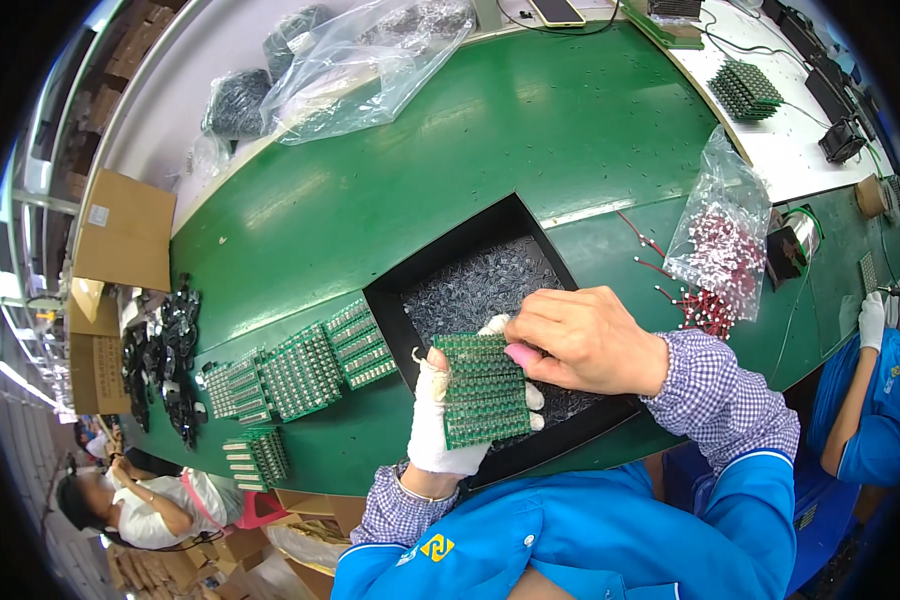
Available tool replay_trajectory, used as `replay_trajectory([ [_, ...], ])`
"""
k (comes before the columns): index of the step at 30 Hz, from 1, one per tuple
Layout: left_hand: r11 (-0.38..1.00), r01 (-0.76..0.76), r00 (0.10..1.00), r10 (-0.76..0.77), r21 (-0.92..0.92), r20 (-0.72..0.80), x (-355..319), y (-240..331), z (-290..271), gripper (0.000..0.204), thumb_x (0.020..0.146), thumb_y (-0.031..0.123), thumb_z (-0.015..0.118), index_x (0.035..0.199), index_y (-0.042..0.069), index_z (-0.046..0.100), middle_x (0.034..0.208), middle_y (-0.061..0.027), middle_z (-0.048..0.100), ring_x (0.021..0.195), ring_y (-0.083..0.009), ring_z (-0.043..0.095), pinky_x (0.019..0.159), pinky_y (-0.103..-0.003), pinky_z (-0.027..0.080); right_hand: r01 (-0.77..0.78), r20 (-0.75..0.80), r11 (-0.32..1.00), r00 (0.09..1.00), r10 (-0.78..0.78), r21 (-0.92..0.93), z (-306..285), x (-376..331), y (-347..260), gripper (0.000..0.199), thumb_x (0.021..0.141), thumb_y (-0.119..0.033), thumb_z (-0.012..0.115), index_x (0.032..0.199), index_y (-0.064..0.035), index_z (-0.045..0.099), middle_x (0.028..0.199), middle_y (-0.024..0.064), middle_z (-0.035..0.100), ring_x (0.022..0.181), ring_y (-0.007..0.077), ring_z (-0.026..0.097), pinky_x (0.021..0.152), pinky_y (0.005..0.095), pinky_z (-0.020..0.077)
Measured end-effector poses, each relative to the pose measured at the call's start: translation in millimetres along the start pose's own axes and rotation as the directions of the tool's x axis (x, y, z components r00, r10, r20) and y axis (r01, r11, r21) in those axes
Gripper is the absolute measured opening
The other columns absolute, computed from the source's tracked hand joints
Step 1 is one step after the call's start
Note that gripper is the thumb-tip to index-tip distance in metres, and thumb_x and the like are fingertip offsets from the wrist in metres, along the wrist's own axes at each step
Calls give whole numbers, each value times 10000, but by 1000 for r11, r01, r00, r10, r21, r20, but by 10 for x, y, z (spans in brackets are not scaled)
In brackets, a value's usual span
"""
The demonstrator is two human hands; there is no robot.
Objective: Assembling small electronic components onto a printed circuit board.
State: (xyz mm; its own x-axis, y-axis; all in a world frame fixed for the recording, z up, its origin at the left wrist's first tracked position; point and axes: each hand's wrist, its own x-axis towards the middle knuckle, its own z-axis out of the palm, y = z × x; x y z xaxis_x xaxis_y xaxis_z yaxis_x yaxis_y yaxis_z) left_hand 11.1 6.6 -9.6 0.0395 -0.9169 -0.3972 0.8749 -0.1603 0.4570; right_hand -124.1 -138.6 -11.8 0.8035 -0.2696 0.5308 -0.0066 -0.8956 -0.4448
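My left hand [448,437], in a white glove with some fingertips bare, holds a green circuit board panel [484,392] covered in rows of small parts. The panel is tilted above the near side of a black open box [552,238]. Many small dark, glinting bits [475,285] fill the box's bottom. At the panel's upper right edge is my bare right hand [592,340], its fingers curled together. A pink cover [521,355] shows on one of its fingertips. Whatever is between these fingers is hidden.
Stacked board panels [305,373] lie left of the box, with black parts [170,350] and a cardboard box [125,232] beyond. Right is a clear bag [720,235] with red wires. A plastic bag [370,70] lies at the back. People sit on both sides.
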Motion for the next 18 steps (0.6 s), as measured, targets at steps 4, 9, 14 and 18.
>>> replay_trajectory([
  [4,1000,3,1000,-3,22,-8,-10,-13,-9,719,911,572,479,1427,82,370,1130,-190,608,858,-325,670,696,-455,594,3,6,1000,1000,-3,-18,5,-1,-13,121,775,-99,668,833,-88,563,747,30,535,611,189,539,479,288,397],
  [9,1000,6,1000,-6,20,8,-7,-11,-24,732,908,579,481,1432,82,357,1150,-185,601,857,-321,671,695,-441,597,21,72,1000,997,-19,-24,-35,-14,-12,150,761,-103,656,874,-84,560,788,37,566,661,197,577,504,301,438],
  [14,999,-35,999,35,5,27,8,8,-21,743,905,569,495,1440,78,339,1186,-177,586,856,-309,672,699,-422,602,26,96,998,995,-32,64,-54,-36,15,144,760,-103,659,855,-83,553,791,41,551,674,185,563,507,292,431],
  [18,998,-36,999,34,56,27,1,-6,15,748,902,552,511,1446,74,325,1206,-171,576,858,-299,672,696,-412,606,127,23,992,992,-127,10,-9,-35,31,147,748,-95,672,818,-82,544,787,34,535,658,171,536,490,275,390],
])
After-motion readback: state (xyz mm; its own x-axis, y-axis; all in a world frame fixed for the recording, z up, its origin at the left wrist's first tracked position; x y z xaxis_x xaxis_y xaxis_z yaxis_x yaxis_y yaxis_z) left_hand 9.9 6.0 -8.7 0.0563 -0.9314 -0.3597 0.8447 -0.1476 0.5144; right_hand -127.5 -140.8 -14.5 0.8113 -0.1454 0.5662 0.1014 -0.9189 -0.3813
